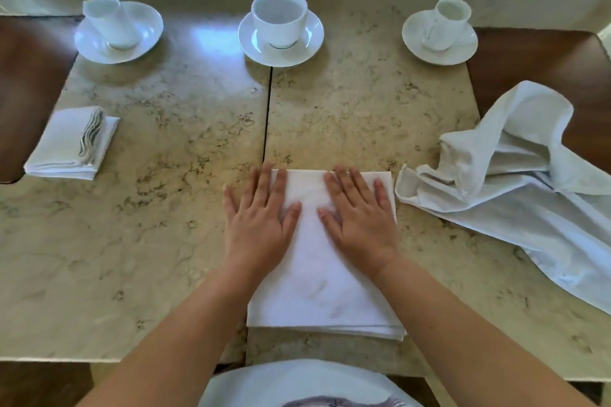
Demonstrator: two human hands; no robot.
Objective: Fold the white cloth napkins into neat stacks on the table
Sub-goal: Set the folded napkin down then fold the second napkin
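The beige, brown-veined stone table (165, 208) spans the whole view, its two slabs meeting at a dark seam running from near to far. On its right side lies the crumpled pile of unfolded white cloth napkins (515, 182), trailing off the right edge of the picture, so how many remain in it cannot be told. In the near middle sits the folded white rectangular napkin (317, 274), several layers showing at its near edge. The left hand (259, 211) and the right hand (358, 211) both lie flat on its far half, fingers straight and spread, pressing down and gripping nothing; the left hand's outer fingers overhang onto the stone. At the far left a finished stack of folded white napkins (71, 144) rests near the table's edge, its layered edges showing on top. Judged from this, one stack is done, one napkin is being smoothed, and the pile is left. Three white cups on saucers (281, 30) stand along the far side. The near table edge is partly hidden by the person's white garment (297, 383)
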